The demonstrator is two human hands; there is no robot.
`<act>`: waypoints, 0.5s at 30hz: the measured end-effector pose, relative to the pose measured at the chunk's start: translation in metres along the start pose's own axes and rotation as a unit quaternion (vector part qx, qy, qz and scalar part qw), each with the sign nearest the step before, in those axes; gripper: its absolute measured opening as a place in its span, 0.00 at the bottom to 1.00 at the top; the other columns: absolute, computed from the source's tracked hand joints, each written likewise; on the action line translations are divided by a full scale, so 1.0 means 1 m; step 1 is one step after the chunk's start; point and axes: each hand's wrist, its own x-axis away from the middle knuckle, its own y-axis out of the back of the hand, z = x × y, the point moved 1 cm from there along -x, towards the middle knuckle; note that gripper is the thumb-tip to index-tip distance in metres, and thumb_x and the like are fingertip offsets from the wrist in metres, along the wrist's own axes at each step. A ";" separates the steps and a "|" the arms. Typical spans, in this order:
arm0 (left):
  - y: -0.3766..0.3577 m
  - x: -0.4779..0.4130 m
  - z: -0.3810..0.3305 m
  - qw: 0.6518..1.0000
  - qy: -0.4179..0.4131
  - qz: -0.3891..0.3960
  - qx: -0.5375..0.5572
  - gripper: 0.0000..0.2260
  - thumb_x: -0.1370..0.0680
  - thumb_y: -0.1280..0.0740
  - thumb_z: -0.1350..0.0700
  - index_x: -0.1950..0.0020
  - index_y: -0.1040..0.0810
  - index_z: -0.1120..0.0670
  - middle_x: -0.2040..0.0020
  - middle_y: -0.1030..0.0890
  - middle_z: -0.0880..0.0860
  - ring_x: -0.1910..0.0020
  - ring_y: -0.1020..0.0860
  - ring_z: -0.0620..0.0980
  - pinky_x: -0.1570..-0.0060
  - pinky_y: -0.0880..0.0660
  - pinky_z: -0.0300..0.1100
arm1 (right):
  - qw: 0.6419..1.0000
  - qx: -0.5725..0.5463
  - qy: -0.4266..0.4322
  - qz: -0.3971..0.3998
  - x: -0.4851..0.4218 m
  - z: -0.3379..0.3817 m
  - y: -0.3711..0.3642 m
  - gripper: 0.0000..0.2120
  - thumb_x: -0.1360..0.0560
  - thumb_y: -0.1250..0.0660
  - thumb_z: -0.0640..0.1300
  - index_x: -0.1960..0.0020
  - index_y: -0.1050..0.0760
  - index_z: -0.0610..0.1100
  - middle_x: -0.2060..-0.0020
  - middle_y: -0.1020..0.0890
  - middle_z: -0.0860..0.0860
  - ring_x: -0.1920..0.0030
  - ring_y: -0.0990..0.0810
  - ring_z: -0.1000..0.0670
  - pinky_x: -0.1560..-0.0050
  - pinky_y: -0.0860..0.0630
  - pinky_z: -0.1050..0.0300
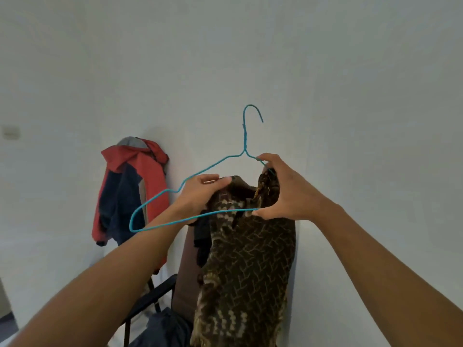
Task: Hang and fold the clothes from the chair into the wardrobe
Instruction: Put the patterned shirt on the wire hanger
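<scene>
The patterned garment (250,259) hangs between left hand (198,194) pinching it and right hand (288,194) — gripping blue hanger (245,136).

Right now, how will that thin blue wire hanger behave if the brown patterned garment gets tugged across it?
The thin blue wire hanger looks light, and its slim wire would probably flex or twist under a tug. Its smooth-looking surface may let the limp brown patterned garment slide off.

Hanger (244,139) centre, near, hook up. Garment (250,259) hangs below it, gripped between left hand (198,194) and right hand (283,194). Chair (155,291) behind and below the garment, other clothing (165,329) on its seat. Jacket (132,191) far left, against the wall (350,96).
</scene>
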 end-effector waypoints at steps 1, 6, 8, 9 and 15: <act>0.003 0.002 -0.003 0.997 -0.017 -0.036 -0.063 0.25 0.42 0.18 0.44 0.50 0.15 0.54 0.54 0.13 0.53 0.55 0.15 0.49 0.52 0.19 0.43 | 1.000 0.021 0.012 0.001 0.001 0.005 0.006 0.50 0.40 0.18 0.56 0.28 0.45 0.62 0.39 0.36 0.65 0.40 0.31 0.59 0.39 0.30 0.59; 0.025 0.006 -0.024 0.961 -0.111 -0.130 -0.216 0.09 0.31 0.22 0.57 0.67 0.20 0.53 0.67 0.19 0.51 0.66 0.23 0.47 0.66 0.27 0.34 | 0.996 0.078 0.040 -0.022 0.003 0.017 0.034 0.51 0.40 0.18 0.55 0.27 0.46 0.62 0.37 0.37 0.65 0.38 0.31 0.59 0.39 0.27 0.56; 0.035 0.009 -0.034 0.946 -0.149 -0.135 -0.255 0.08 0.30 0.23 0.58 0.65 0.21 0.55 0.68 0.21 0.48 0.67 0.25 0.44 0.69 0.32 0.28 | 0.994 0.088 0.053 -0.039 0.003 0.021 0.041 0.51 0.41 0.18 0.55 0.27 0.45 0.61 0.37 0.35 0.64 0.39 0.28 0.56 0.40 0.24 0.51; 0.039 0.009 -0.038 0.938 -0.157 -0.129 -0.280 0.08 0.30 0.24 0.58 0.65 0.21 0.55 0.69 0.22 0.48 0.68 0.26 0.43 0.70 0.33 0.28 | 0.993 0.089 0.062 -0.048 0.002 0.023 0.044 0.51 0.41 0.18 0.55 0.27 0.45 0.61 0.37 0.35 0.64 0.39 0.27 0.55 0.41 0.23 0.50; 0.037 0.011 -0.046 0.954 -0.103 -0.014 -0.282 0.07 0.31 0.25 0.53 0.60 0.21 0.53 0.57 0.16 0.55 0.60 0.20 0.51 0.60 0.23 0.44 | 0.989 0.088 0.098 -0.065 -0.007 0.040 0.043 0.50 0.42 0.19 0.55 0.27 0.44 0.60 0.38 0.33 0.60 0.42 0.27 0.54 0.46 0.21 0.51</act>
